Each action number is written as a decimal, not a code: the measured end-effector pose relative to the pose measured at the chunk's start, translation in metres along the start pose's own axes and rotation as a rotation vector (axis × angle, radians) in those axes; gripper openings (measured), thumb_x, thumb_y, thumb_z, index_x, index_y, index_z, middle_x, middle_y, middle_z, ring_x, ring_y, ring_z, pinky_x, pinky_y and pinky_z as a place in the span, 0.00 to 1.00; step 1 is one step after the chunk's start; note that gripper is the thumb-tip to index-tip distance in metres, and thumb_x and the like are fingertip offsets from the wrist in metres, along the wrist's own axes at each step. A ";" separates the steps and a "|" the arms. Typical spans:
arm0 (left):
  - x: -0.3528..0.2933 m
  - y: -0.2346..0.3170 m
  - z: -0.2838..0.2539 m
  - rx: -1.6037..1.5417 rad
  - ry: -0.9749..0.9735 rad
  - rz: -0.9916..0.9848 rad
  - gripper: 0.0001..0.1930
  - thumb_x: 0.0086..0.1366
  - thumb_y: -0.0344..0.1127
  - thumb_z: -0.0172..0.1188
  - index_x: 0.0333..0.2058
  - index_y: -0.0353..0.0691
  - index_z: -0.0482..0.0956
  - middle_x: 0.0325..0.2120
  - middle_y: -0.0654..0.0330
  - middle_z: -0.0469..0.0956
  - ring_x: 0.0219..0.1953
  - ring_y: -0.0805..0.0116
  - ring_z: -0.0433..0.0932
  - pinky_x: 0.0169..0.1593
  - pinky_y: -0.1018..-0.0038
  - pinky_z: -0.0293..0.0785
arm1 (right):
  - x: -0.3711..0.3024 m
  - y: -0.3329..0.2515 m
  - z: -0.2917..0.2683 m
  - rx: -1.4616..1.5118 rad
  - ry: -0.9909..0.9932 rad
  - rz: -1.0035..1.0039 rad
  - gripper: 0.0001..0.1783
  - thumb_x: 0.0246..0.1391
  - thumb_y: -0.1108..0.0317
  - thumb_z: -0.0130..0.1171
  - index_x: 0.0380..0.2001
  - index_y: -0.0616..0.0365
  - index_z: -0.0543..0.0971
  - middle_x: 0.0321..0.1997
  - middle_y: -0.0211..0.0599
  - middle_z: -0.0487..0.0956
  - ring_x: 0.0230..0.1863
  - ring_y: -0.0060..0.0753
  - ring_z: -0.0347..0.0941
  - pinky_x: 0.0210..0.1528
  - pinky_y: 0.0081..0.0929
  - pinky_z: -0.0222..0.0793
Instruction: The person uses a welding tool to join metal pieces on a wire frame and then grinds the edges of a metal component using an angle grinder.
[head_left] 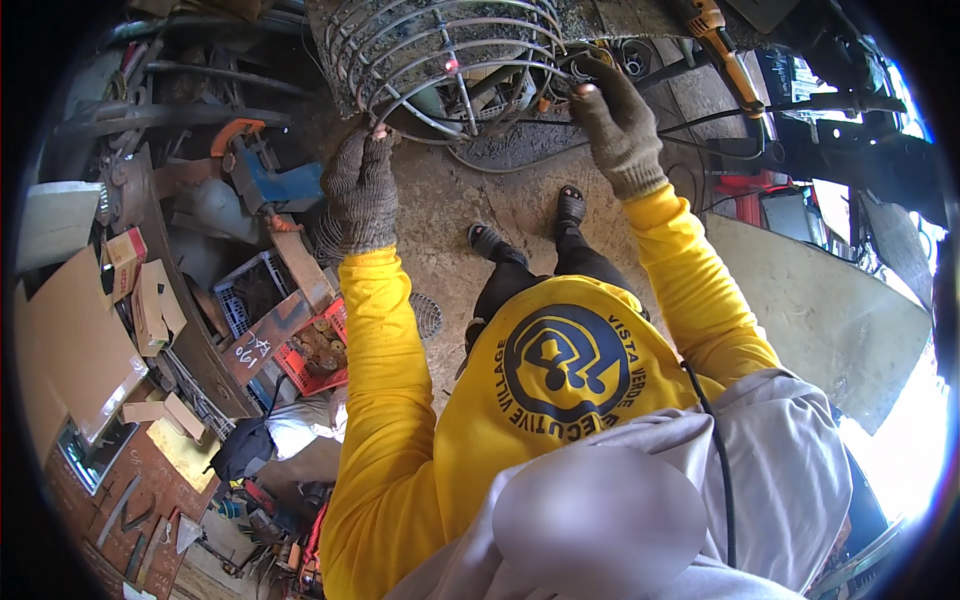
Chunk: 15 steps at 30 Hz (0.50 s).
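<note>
Two gloved hands are raised toward a round silver wire frame (455,75) of curved rods at 12 o'clock. At about 11 o'clock, the left hand (361,188) has its fingers curled nearly closed at the frame's near rim, bare tips touching the wire. At 1 o'clock, the right hand (620,125) has its fingers bent and thumb raised beside the frame's right end; whether they grip it cannot be told. A yellow power tool (722,50) lies farther out toward 1 o'clock, and a blue metal clamp (270,180) at 10 o'clock.
</note>
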<state>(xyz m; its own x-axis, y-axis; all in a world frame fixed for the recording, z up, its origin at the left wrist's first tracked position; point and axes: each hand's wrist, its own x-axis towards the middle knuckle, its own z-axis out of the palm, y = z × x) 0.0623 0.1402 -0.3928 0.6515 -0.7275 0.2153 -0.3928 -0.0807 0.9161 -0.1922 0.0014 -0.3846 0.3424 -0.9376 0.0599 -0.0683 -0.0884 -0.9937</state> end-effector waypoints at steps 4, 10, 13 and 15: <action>0.004 0.007 -0.002 0.120 -0.029 0.050 0.13 0.67 0.40 0.59 0.37 0.34 0.82 0.30 0.57 0.82 0.33 0.67 0.78 0.41 0.71 0.71 | -0.011 -0.010 -0.026 0.010 0.049 0.025 0.24 0.63 0.61 0.57 0.57 0.63 0.71 0.40 0.33 0.78 0.39 0.22 0.74 0.44 0.20 0.71; 0.002 0.002 0.001 0.113 0.022 0.053 0.13 0.66 0.39 0.59 0.36 0.33 0.81 0.29 0.55 0.81 0.32 0.66 0.77 0.39 0.70 0.70 | -0.025 -0.007 -0.056 -0.063 0.112 0.070 0.22 0.66 0.60 0.50 0.57 0.62 0.72 0.38 0.34 0.80 0.37 0.22 0.75 0.42 0.21 0.73; -0.001 0.007 0.002 0.080 0.039 0.029 0.13 0.66 0.40 0.59 0.36 0.33 0.81 0.29 0.55 0.81 0.31 0.66 0.77 0.38 0.69 0.70 | -0.030 -0.011 -0.071 -0.152 0.151 0.050 0.22 0.67 0.60 0.49 0.56 0.62 0.73 0.37 0.34 0.80 0.36 0.22 0.75 0.41 0.21 0.74; -0.001 0.006 -0.001 0.093 0.037 0.036 0.13 0.66 0.40 0.59 0.36 0.33 0.81 0.29 0.55 0.81 0.32 0.66 0.77 0.38 0.70 0.70 | -0.030 -0.014 -0.086 -0.072 0.227 0.000 0.20 0.66 0.64 0.51 0.56 0.64 0.73 0.40 0.33 0.79 0.37 0.20 0.74 0.42 0.20 0.72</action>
<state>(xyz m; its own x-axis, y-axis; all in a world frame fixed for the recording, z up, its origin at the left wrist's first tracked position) 0.0601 0.1409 -0.3875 0.6583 -0.7059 0.2615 -0.4741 -0.1189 0.8724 -0.2825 0.0018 -0.3640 0.1234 -0.9884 0.0881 -0.1376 -0.1050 -0.9849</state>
